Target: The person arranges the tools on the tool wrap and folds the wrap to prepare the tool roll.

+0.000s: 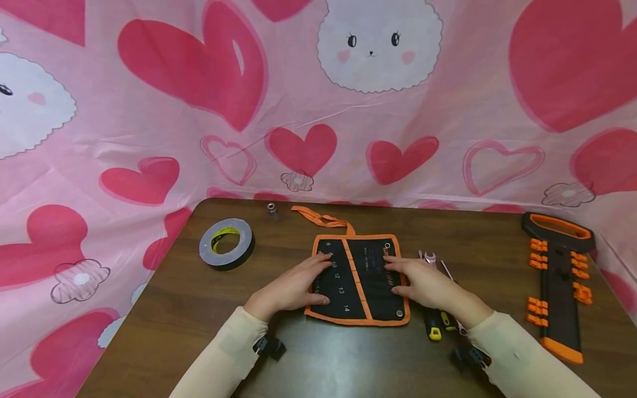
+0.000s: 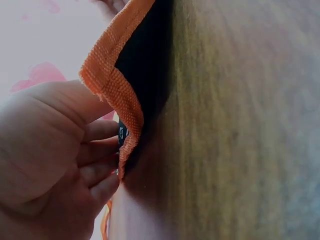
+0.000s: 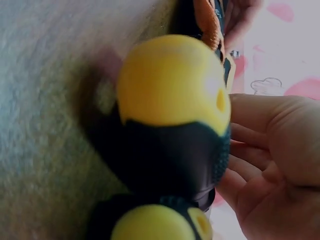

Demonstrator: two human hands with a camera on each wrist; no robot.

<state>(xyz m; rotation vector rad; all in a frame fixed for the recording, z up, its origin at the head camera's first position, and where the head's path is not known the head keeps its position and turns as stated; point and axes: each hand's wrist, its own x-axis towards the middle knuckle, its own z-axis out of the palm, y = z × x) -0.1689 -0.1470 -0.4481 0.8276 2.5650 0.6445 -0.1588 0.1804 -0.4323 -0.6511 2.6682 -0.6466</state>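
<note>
Both hands lie flat on a black tool roll [image 1: 357,279] edged in orange, neither grip closed on anything: the left hand [image 1: 293,286] presses its straight fingers on the roll's left half, over the numbered pockets, and the right hand [image 1: 420,282] rests the same way on the right half, fingers spread. Largest of all is the pink cloth [image 1: 149,110] printed with red hearts and white bunny faces, which hangs behind and drapes down around the dark wooden table [image 1: 348,359]. On that table the roll sits spread open near the middle, close to the person's edge, with its orange tie strap [image 1: 320,217] trailing toward the back. At the right edge lies a long black and orange tool holder [image 1: 559,287] with a handle at its far end. Left of the roll, well apart, sits a roll of grey tape [image 1: 226,243]. Under and just beside the right wrist lie screwdrivers with yellow and black handles [image 1: 434,326], seen very close in the right wrist view [image 3: 172,115]; a small wrench [image 1: 429,257] pokes out just beyond the right hand. A small metal socket [image 1: 271,209] stands near the back edge.
</note>
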